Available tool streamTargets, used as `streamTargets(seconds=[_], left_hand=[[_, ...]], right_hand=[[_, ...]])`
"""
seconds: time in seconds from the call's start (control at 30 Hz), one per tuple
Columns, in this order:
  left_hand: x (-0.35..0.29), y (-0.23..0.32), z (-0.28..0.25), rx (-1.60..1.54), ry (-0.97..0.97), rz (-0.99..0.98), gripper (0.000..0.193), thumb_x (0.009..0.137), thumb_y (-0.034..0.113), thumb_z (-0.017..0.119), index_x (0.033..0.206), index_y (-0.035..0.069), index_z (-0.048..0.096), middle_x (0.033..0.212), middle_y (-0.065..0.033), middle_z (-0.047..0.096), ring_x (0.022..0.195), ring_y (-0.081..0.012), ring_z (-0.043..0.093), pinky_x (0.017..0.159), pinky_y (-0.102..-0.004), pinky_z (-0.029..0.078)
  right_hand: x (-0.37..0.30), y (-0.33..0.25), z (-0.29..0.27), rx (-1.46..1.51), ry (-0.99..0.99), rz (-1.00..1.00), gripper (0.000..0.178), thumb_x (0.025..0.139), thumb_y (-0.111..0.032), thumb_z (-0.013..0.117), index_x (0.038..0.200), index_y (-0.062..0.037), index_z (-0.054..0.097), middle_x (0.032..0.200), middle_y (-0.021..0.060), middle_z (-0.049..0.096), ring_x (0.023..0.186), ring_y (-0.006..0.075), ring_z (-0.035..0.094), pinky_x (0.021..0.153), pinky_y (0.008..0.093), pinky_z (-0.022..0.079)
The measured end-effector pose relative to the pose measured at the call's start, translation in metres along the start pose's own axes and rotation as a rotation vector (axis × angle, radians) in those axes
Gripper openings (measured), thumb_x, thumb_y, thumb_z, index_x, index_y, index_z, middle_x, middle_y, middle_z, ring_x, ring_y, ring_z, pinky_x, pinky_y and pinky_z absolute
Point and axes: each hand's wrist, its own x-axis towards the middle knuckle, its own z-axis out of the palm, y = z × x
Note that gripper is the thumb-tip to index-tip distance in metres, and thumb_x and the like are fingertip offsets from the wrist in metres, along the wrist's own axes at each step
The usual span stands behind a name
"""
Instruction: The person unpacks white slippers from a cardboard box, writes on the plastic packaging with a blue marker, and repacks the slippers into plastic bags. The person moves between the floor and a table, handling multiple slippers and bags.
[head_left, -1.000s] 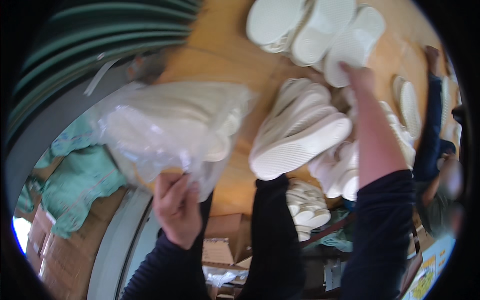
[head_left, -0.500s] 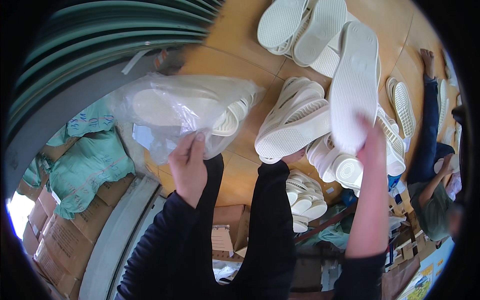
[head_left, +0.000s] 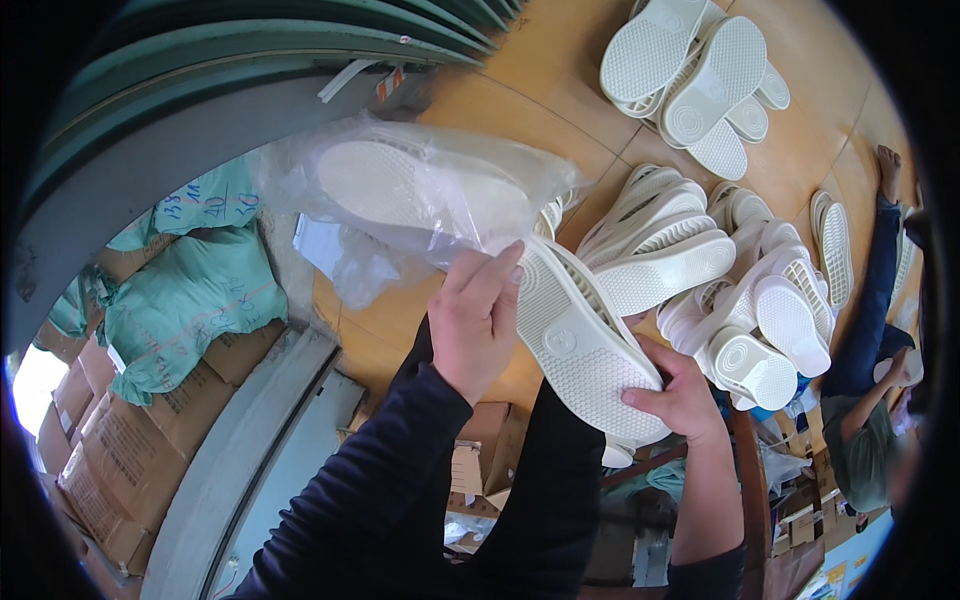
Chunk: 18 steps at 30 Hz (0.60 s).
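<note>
Between the fingertips of my left hand (head_left: 478, 320) is the edge of a clear plastic bag (head_left: 470, 215), which lies on the floor with white shoe soles (head_left: 370, 180) inside. My right hand (head_left: 685, 395) grips the near end of a white shoe sole (head_left: 585, 350) with a honeycomb-patterned underside. A second sole seems to lie against its back; only a rim shows. The far end of the held sole is beside the bag's mouth and my left fingertips; whether it is inside cannot be told.
Stacked white soles (head_left: 660, 255) lie just beyond my right hand, with more piles (head_left: 715, 75) farther back. A green rolling shutter (head_left: 250, 60) borders the left. Green sacks (head_left: 200, 310) rest on cardboard boxes (head_left: 140, 430). Another person (head_left: 865, 430) sits at the far right.
My right hand has brought a sole from beside the piles down and left to the bag's mouth. My left hand still pinches the bag. The whole view has shifted.
</note>
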Motion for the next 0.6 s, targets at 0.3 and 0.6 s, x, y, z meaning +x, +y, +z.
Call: streamTargets(seconds=[0.3,0.6], left_hand=[[0.007,-0.014,-0.016,0.039,0.094,0.091,0.032,0.086,-0.004,0.065,0.117,0.000,0.069,0.083,-0.0124,0.059,0.072,-0.0286,0.059,0.066,-0.0364,0.049],[-0.001,0.031,0.020,-0.065,-0.110,0.020,0.024,0.092,0.001,0.062,0.115,-0.002,0.070,0.079,-0.0130,0.058,0.064,-0.0286,0.059,0.061,-0.0349,0.049]], right_hand=[[0.074,-0.047,-0.015,-0.267,-0.063,0.040,0.072,0.071,-0.006,0.085,0.138,-0.0024,0.059,0.121,0.0122,0.070,0.109,0.0190,0.065,0.101,0.0318,0.048],[0.097,-0.071,-0.003,-0.343,-0.091,-0.084,0.067,0.072,-0.016,0.084,0.134,-0.0047,0.062,0.115,0.0124,0.072,0.103,0.0214,0.067,0.096,0.0334,0.050]])
